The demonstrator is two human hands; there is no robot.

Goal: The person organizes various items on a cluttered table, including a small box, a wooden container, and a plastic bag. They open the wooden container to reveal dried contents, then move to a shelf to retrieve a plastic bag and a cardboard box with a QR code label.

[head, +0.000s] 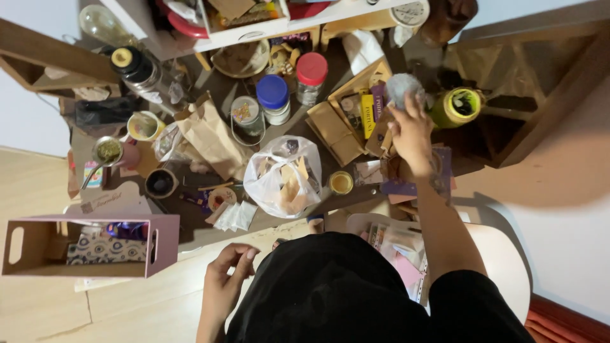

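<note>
My right hand (412, 132) reaches forward over the cluttered dark table (210, 222) and grips a round grey-white fuzzy ball (404, 87) at the far right, beside a green cup (459, 106). Just left of it stands an open wooden box (356, 108) holding cards and small packets. My left hand (227, 274) hangs low near my body above the pale floor, fingers loosely curled, holding nothing.
A clear plastic bag of scraps (284, 178) sits mid-table, with a brown paper bag (213, 136), red-lidded jar (311, 76), blue-lidded jar (274, 98) and small yellow jar (340, 183) around it. A pink wooden crate (82, 244) stands on the floor at left. A white shelf (254, 32) lies beyond.
</note>
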